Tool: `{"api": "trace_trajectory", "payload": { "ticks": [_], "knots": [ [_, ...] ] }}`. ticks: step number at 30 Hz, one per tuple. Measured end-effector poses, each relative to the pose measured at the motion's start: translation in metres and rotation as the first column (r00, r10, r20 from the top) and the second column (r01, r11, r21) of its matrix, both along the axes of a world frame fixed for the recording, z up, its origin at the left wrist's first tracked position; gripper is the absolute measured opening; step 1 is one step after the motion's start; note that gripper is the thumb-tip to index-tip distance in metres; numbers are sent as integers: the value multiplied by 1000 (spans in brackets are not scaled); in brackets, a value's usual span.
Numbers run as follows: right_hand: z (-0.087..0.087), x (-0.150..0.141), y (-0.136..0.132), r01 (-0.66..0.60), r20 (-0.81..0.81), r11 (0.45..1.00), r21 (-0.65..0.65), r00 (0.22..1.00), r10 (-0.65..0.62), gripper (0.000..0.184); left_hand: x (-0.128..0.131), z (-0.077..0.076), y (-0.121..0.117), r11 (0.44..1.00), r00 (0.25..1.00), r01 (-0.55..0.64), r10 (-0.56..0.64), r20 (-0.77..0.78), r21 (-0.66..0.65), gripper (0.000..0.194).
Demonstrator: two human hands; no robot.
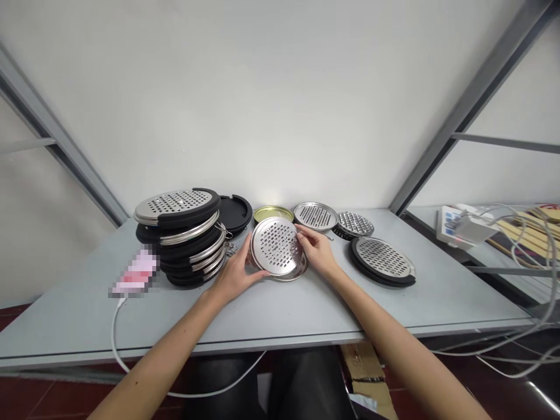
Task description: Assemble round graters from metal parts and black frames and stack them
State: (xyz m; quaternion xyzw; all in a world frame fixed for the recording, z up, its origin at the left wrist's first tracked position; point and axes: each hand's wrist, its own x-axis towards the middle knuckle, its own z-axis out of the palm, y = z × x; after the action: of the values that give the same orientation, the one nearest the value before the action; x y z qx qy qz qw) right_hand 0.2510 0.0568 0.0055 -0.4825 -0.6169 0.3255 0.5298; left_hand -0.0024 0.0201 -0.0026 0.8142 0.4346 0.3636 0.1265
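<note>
Between my hands a round metal grater plate (276, 246) is tilted up toward me, its slotted face showing. My left hand (236, 273) grips its left and lower edge, thumb in front. At its upper right edge, my right hand (315, 248) holds it with the fingertips. Partly hidden below it lies another shiny round metal piece (298, 272). Just behind are a gold-coloured round dish (273, 212) and a slotted grater plate (315, 216). To their right sits a coarse round grater (356, 224).
A tall stack of black-rimmed round graters (188, 256) stands at left, before a black round holder (235, 213). A black-rimmed grater (384, 258) lies at right. A phone-like blurred object (135, 274) trails a white cable (114, 332). A power strip (455, 224) is far right.
</note>
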Motion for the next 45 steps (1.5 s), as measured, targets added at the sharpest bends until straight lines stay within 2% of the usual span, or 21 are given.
{"api": "trace_trajectory", "payload": {
  "ticks": [2, 4, 9, 13, 18, 23, 32, 45],
  "knots": [
    [-1, 0, -3, 48, 233, 993, 109, 970, -72, 43, 0, 1, 0, 1000, 1000, 8, -8, -4, -16, 104],
    [0, 1, -5, 62, 345, 985, 164, 932, -116, 42, -1, 2, -1, 999, 1000, 26, -26, -9, -42, 108],
    [2, 4, -6, 73, 431, 983, 168, 892, -140, 39, -1, 3, -2, 998, 997, 25, -29, -77, -51, 100],
    [2, 6, -4, 24, 487, 992, 124, 869, -81, 39, 0, 5, -3, 1000, 996, -8, 6, -93, -16, 96],
    [3, 9, -3, -9, 496, 996, 84, 868, -34, 42, 2, 6, -2, 1000, 995, -27, 28, -93, 12, 90],
    [3, 11, -1, -55, 477, 998, 11, 878, 43, 46, 3, 6, -2, 997, 993, -27, 18, -120, -79, 88],
    [1, 10, 0, -78, 418, 996, -33, 905, 85, 41, 4, 5, -4, 992, 991, -10, -6, -136, -123, 84],
    [-3, 11, 4, -81, 393, 993, -88, 913, 110, 43, 5, 9, -6, 991, 988, -10, -10, -156, -130, 84]
  ]
}}
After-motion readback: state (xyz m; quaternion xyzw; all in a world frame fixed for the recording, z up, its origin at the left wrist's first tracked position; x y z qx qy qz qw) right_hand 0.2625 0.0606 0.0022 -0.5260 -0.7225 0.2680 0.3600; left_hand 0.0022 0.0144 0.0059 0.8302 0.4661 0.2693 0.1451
